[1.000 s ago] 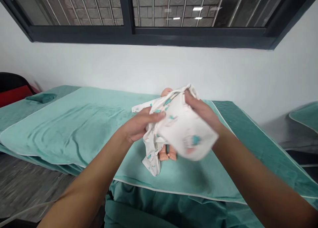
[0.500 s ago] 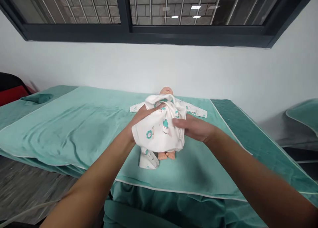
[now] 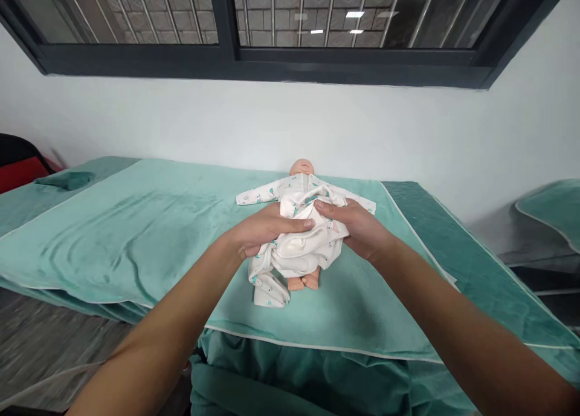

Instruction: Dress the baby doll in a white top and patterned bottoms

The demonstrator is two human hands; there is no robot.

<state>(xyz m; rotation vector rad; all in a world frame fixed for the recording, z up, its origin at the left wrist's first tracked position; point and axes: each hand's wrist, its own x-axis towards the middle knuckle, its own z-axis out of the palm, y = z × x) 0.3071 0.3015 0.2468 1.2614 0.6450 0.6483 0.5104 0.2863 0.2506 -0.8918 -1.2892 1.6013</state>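
A baby doll [image 3: 301,167] lies on its back on the bed, head toward the wall, in a white long-sleeved top [image 3: 260,194] with a green print. Over its legs, a matching pair of white baby pants [image 3: 303,247] is bunched up between my hands. One pant leg [image 3: 270,290] trails onto the sheet at the left. My left hand [image 3: 272,227] grips the left side of the bunched cloth, thumb on top. My right hand [image 3: 356,222] grips the right side, thumb near the upper edge. The doll's bare feet [image 3: 303,281] show below the cloth.
A green sheet [image 3: 172,222] with white piping covers the bed, wrinkled at the left. A white wall [image 3: 272,120] and a dark window frame [image 3: 290,65] rise behind it. A red and black object [image 3: 20,165] stands at the far left.
The pants were spread and raised, covering the doll's chest; now they are lower and gathered, exposing the top. My left hand moved down and my right slightly up.
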